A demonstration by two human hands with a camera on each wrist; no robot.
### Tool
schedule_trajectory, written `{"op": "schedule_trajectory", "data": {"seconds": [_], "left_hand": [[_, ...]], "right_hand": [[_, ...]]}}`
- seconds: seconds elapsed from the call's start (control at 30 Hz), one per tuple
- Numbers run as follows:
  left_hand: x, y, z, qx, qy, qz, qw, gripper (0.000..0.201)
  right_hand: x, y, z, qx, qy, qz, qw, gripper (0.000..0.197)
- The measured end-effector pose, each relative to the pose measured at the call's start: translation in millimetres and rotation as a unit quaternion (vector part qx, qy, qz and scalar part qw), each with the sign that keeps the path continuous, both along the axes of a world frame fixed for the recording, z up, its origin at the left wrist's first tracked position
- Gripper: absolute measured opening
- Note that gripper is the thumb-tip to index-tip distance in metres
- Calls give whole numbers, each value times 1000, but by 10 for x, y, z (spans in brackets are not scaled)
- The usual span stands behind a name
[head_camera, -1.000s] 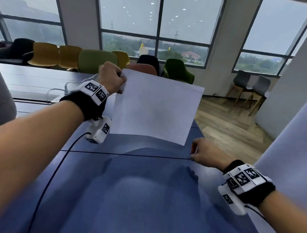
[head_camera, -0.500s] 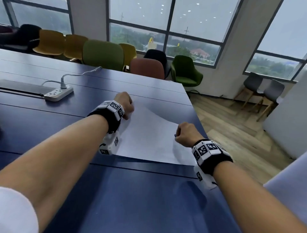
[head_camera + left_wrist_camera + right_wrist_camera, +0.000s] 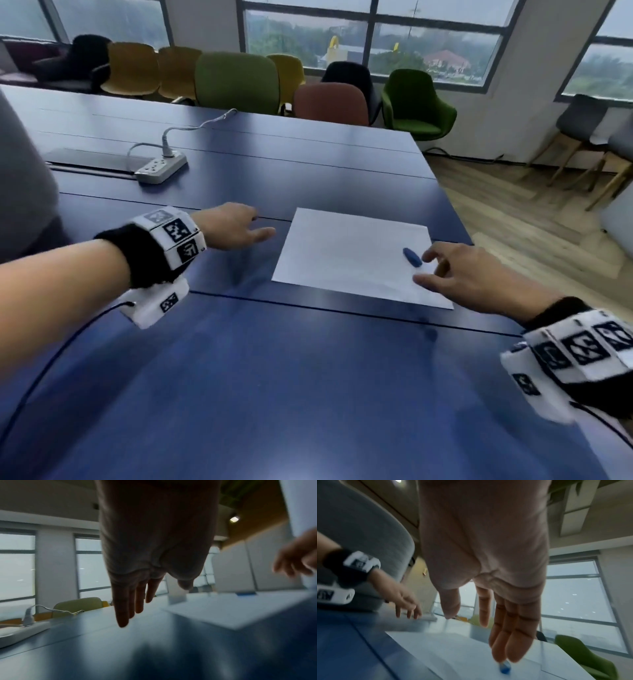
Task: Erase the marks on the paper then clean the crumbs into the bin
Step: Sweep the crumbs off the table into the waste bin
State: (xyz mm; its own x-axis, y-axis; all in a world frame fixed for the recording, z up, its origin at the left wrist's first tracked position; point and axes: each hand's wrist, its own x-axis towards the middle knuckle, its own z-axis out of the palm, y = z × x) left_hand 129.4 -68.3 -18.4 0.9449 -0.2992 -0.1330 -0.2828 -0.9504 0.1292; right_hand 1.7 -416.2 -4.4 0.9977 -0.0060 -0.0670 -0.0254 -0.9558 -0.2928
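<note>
Paper [image 3: 352, 255] lies flat on the surface [image 3: 308, 377], eraser [image 3: 412, 257] on it, right hand [image 3: 459, 274] spread wide beside it, likely reaching, left hand [image 3: 233, 228] relaxed, empty, off to the side.

A plain white paper [image 3: 349, 255] lay on a dark blue bench [image 3: 308, 377]; a small blue eraser [image 3: 412, 257] sat at its three o'clock edge.
</note>
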Motion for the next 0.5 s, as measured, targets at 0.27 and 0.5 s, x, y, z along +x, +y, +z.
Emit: {"op": "schedule_trajectory", "data": {"seconds": [0.27, 0.5], "left_hand": [[-1304, 1041, -408, 122, 129, 54, 983, 134], [-1651, 367, -450, 89, 157, -51, 982, 133]], "right_hand": [[-1588, -295, -218, 97, -37, -23, 994, 43], [-2020, -29, -351, 138, -54, -58, 987, 34]]}}
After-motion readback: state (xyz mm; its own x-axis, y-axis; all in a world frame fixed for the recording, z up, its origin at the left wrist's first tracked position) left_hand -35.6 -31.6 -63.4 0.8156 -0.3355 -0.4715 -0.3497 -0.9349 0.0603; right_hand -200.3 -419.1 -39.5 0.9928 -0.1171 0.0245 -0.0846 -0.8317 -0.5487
